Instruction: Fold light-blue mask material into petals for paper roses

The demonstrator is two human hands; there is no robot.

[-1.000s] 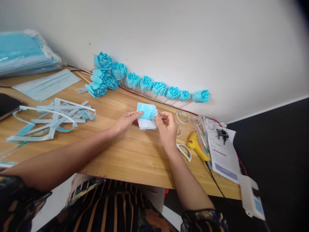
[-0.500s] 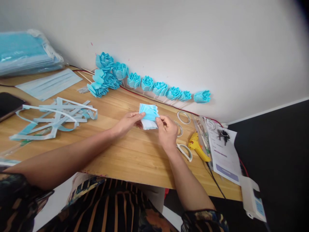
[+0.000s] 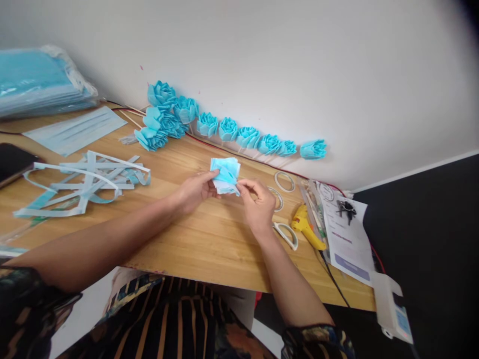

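Blue fabric stack (image 3: 228, 165) is pinched by the left hand (image 3: 196, 192) at its left edge and the right hand (image 3: 259, 203) at its near right corner, seemingly not yet shaped, whereas flowers (image 3: 248, 137) beyond the grip look finished; blue end faces them, long axis unclear amid folds.

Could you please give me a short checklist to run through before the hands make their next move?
1. Left hand gripping the small stacked light-blue fabric pieces: ok.
2. Right hand pinching the stack's edge: ok.
3. Loose pale-blue fabric strips apart from the stack: ok.
4. Yellow plastic glue gun apart from both hands: ok.
5. Glue gun hot: cannot tell.
6. White oval handle fully in view: not ok, partly hidden.
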